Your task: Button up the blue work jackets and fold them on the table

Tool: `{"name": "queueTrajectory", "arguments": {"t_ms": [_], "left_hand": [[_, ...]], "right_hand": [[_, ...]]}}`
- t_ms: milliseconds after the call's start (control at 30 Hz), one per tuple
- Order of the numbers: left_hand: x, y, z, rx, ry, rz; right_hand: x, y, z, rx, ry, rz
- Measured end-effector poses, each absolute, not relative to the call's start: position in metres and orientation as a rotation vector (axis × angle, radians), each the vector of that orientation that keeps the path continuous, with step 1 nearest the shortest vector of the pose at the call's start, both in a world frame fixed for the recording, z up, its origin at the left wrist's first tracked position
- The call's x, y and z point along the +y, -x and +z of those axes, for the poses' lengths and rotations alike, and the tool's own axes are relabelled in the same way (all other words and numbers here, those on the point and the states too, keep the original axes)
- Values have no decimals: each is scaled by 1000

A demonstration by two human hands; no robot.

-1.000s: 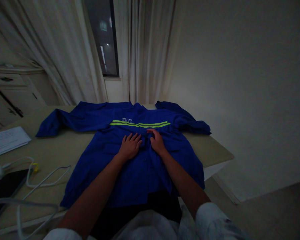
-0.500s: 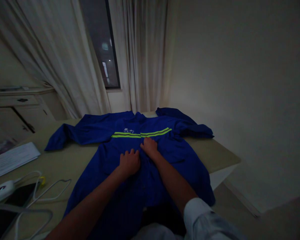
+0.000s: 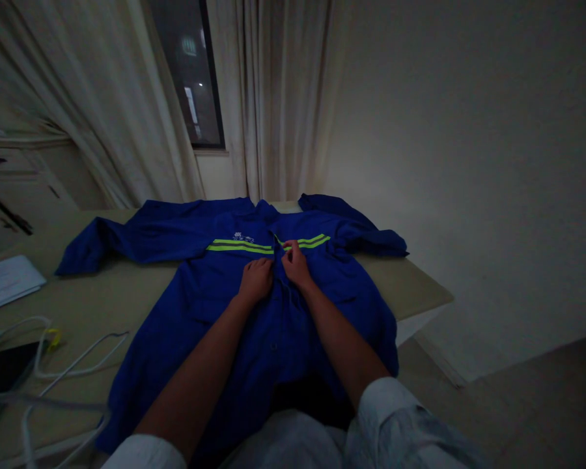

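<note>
Jacket (image 3: 279,326) is lying spread on the counter (image 3: 415,293). Its front edge (image 3: 276,241) is now standing raised at the stripe (image 3: 239,247); left hand (image 3: 256,279), shifted farther, is apparently pinching it. Right hand (image 3: 296,266) is hovering alongside, grip undeterminable. Work is seemingly advancing farther up.

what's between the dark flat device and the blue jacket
In the head view, a looping white cable lies on the tabletop between the dark flat device and the blue jacket, with a yellow piece nearer the device.
</note>
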State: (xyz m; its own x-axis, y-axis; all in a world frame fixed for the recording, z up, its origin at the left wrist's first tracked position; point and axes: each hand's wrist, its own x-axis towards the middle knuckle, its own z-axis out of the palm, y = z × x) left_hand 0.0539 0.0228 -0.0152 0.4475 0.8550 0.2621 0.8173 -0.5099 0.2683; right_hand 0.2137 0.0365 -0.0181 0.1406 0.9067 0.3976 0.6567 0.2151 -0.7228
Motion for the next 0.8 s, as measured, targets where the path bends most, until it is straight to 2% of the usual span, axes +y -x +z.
{"name": "queueTrajectory", "arguments": {"t_ms": [267,500,800], "left_hand": [[32,-48,-13,1512,-2459,561],[30,-49,-13,1500,-2479,594],[24,-50,-10,1509,-2498,585]], "right_hand": [[20,-211,-8,-1892,1678,353],[7,-203,2,-1907,1968,110],[-2,-198,11,-2016,2053,31]]}}
